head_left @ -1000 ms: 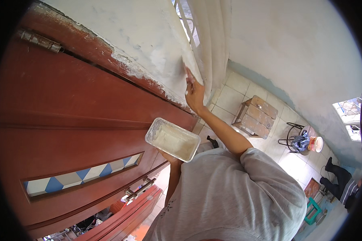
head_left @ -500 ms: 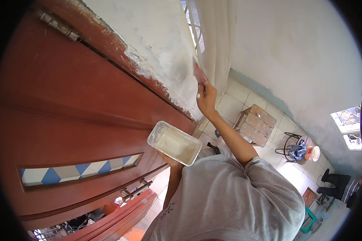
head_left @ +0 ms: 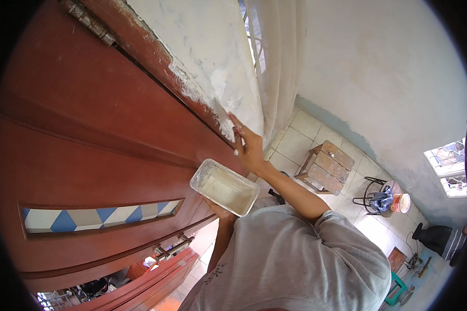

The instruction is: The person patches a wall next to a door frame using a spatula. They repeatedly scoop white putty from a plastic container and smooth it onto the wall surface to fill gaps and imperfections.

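Close to the chest, the left hand [head_left: 220,211] props a white rectangular tray [head_left: 224,187] from beneath; its fingers are hidden under it, so I cannot tell how they sit.

Above the tray, the right hand [head_left: 250,147] has its fingers closed on a putty knife [head_left: 224,115], whose blade lies against the white wall patch [head_left: 207,57] beside the red door frame [head_left: 161,67]. Compared with half a second ago, hand and blade sit lower along the patch's ragged edge, and the tray has barely shifted. Left of them the red door [head_left: 78,135] with its blue-and-white diamond panel [head_left: 98,215] fills the view. Right of the hand hangs a pale curtain [head_left: 277,62]. Farther down on the tiled floor [head_left: 301,140] stand a wooden stool [head_left: 327,166] and a black wire stand [head_left: 373,194] with an orange bucket [head_left: 400,203] beside it.
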Demonstrator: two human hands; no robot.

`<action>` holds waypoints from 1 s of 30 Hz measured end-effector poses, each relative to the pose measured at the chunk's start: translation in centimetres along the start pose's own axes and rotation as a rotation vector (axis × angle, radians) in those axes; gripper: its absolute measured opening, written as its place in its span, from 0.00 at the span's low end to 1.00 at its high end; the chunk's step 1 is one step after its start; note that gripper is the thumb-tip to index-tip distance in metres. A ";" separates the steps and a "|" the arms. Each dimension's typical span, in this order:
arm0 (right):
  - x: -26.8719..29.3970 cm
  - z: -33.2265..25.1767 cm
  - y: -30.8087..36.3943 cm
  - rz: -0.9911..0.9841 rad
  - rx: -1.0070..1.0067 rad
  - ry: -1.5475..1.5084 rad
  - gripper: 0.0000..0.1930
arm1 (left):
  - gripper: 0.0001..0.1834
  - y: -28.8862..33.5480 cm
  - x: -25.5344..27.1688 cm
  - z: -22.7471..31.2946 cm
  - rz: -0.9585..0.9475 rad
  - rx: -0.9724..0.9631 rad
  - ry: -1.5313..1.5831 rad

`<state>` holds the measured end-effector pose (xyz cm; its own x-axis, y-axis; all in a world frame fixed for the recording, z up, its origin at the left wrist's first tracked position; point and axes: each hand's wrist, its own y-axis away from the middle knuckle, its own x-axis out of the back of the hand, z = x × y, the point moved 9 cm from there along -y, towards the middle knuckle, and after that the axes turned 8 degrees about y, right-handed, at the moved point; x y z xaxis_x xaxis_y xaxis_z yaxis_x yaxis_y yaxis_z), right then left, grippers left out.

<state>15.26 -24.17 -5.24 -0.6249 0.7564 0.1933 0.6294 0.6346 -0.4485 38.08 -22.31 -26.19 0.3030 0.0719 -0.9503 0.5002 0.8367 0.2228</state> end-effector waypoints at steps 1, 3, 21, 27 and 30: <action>0.7 0.5 -0.7 0.039 0.022 0.010 0.28 | 0.47 0.1 -0.6 -0.3 -0.012 0.028 0.045; 2.0 1.6 -2.2 0.118 0.064 0.032 0.26 | 0.48 0.2 -1.4 -0.5 -0.026 0.054 0.091; 1.4 3.4 -0.1 0.059 0.015 0.101 0.31 | 0.41 -0.4 -1.2 -0.7 0.002 -0.011 0.076; 2.6 12.6 -2.9 0.247 -0.223 0.264 0.25 | 0.38 -0.4 -1.4 -0.1 -0.004 -0.052 0.125; -0.1 8.4 -3.2 0.314 -0.157 0.137 0.13 | 0.38 0.2 -2.1 0.4 -0.057 -0.083 0.059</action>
<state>9.38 -27.59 -11.16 -0.3295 0.9253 0.1875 0.8501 0.3772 -0.3675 37.85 -22.49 -24.02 0.2266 0.0524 -0.9726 0.4461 0.8821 0.1514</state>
